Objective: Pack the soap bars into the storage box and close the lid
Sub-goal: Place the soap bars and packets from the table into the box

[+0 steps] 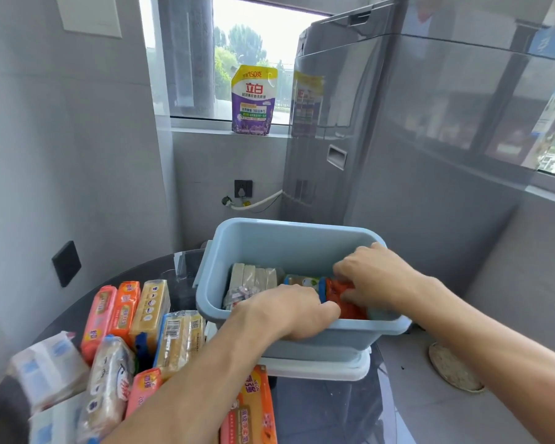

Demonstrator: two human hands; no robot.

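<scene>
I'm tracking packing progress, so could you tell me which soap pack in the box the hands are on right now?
The orange-red soap pack at the box's right end; the pale beige bars stand untouched at the left.

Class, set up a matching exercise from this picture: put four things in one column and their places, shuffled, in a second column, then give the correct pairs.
Things
1. detergent pouch
2. orange soap pack
3. white lid
4. yellow soap bars

Places
A. under the blue storage box
B. on the dark table, left of the box
C. on the window sill
D. inside the box, under the right hand

Pairs: 1-C, 2-D, 3-A, 4-B
</scene>
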